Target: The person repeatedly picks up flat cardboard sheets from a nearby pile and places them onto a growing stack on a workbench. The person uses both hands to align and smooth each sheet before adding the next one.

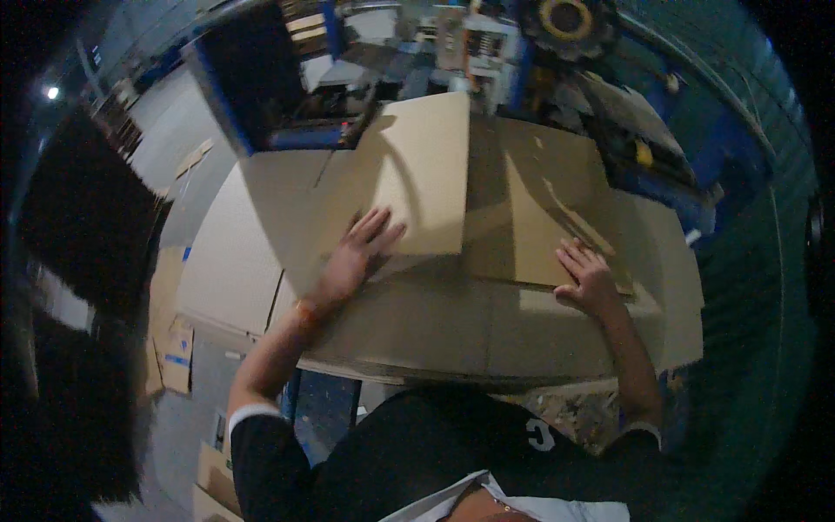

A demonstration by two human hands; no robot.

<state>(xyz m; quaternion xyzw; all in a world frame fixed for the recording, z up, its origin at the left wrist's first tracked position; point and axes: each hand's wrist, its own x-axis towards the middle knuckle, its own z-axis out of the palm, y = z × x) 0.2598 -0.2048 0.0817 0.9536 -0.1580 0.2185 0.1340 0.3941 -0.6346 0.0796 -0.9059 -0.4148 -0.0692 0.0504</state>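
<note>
Fingers (pixel 376 228) of the left hand (pixel 352 257) lie spread and flat on a tan cardboard sheet (pixel 417 174), gripping nothing; the right hand (pixel 587 278) rests open, fingers curled, on a second cardboard panel (pixel 539 209) just beside it. Both panels lie atop a stack of cardboard (pixel 452 331) covering the counter (pixel 326 400). Beyond stands a blue machine (pixel 261 96) with a yellow wheel (pixel 565 17). Flattened boxes (pixel 174 357) lean by the grey floor (pixel 178 426), dim workshop around.

Matt brown cardboard sheets (pixel 417 174)
</note>
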